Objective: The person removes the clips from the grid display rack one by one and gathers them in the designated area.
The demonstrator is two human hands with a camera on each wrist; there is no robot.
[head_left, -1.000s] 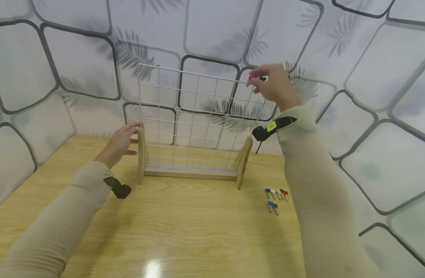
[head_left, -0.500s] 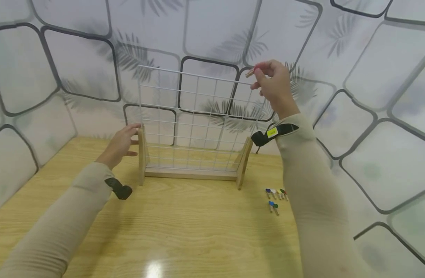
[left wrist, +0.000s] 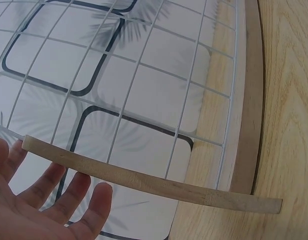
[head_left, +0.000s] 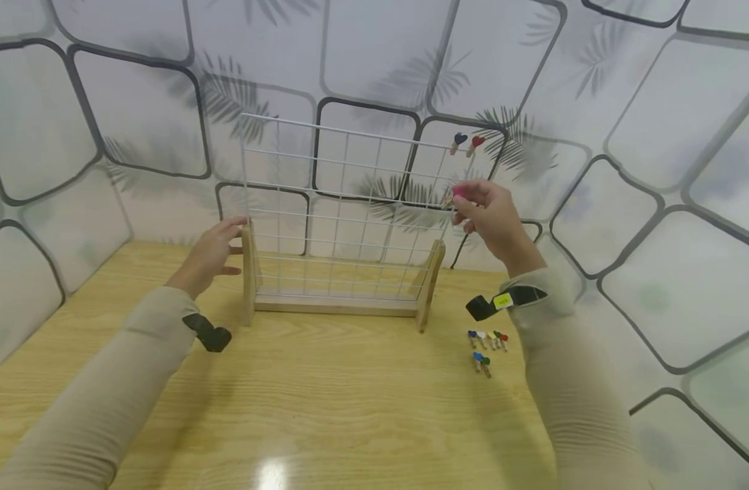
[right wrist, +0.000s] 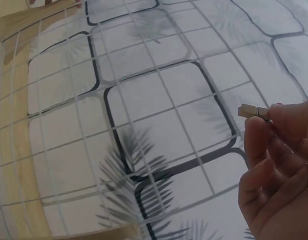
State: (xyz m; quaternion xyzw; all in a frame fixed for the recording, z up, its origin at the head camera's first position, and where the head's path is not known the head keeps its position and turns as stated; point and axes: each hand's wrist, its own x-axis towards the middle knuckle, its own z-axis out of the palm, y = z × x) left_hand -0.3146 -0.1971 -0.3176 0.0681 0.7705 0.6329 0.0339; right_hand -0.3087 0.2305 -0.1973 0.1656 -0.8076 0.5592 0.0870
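A white wire grid stands upright in a wooden base on the table. My left hand rests with straight fingers against the left wooden post; in the left wrist view the left hand lies open beside that post. My right hand pinches a small wooden clip with a pink head close to the grid's right edge, at mid height. The right wrist view shows the fingers gripping the clip. A blue-headed clip and a red-headed clip hang on the top wire.
Several loose coloured clips lie on the wooden table to the right of the rack, with two more just in front of them. Patterned walls close in behind and on both sides.
My right hand has dropped from the grid's top wire to mid height, still pinching a clip. Two clips on the top wire now show. The left hand has not moved.
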